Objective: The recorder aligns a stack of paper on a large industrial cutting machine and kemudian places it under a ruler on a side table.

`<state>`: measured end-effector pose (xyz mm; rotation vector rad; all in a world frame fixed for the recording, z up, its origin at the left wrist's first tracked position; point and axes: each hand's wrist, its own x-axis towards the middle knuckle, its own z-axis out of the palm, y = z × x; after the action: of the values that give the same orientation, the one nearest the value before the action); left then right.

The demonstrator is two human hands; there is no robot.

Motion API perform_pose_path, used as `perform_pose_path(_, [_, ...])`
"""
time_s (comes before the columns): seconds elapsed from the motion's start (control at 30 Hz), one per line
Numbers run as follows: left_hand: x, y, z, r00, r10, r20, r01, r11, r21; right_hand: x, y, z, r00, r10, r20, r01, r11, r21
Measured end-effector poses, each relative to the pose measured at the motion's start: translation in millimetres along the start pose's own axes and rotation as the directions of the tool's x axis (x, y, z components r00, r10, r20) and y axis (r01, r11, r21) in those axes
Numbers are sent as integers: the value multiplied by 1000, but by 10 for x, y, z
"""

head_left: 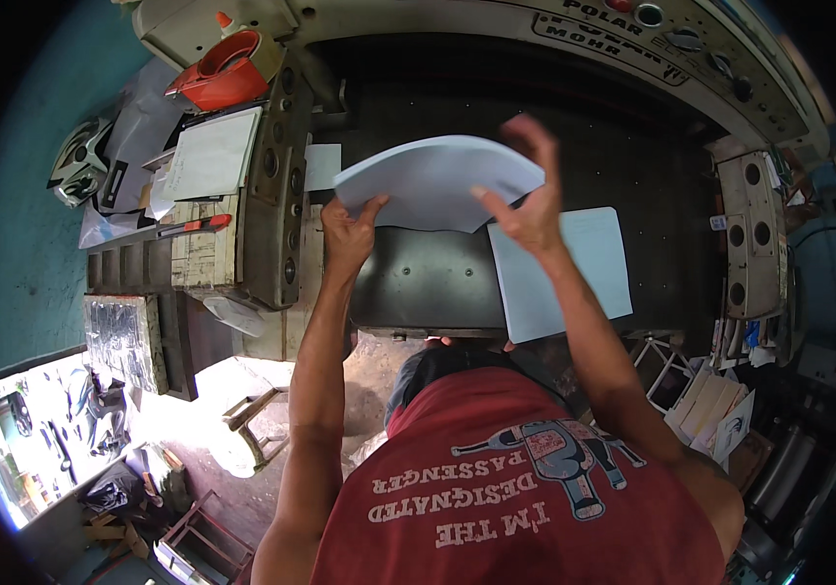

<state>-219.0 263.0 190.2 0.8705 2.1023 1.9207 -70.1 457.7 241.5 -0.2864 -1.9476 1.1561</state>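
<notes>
A thick stack of white paper (427, 180) is lifted off the dark metal machine table (647, 146), its far edge bowed upward. My left hand (349, 232) pinches the stack's near left corner, thumb on the face towards me. At the right end, my right hand (532, 210) grips the stack with its thumb on the near face; its fingers, blurred by motion, reach past the right edge. Under my right forearm a second stack of white paper (588, 268) lies flat on the table, partly covered by the arm.
A paper cutting machine's panel (676, 44) spans the far side. On the left, a side block with round holes (281, 175) carries a red tape dispenser (228, 73), papers (208, 156) and a red cutter knife (195, 225). A smaller white sheet (323, 166) lies beside the block.
</notes>
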Motion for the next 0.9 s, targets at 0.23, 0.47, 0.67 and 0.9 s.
perform_pose_path(0.23, [366,945,80,971,35,237,-169,800,575,755,-227,-223,822,328,465,-180,925,-334])
perform_pose_path(0.47, [340,694,-160,992,-45,117,-58,658,751,505,451,-587,945,221,240,-243,968,68])
perform_pose_path(0.67, [239,102,329,991,-118,-70,91,945,-314,236,967,-646,929,348,125,-364,803,471])
perform_pose_path(0.9, [260,-142,503,994,-95,-49,88,988,-129,109,1181,-672,908,409,94,-420,887,192])
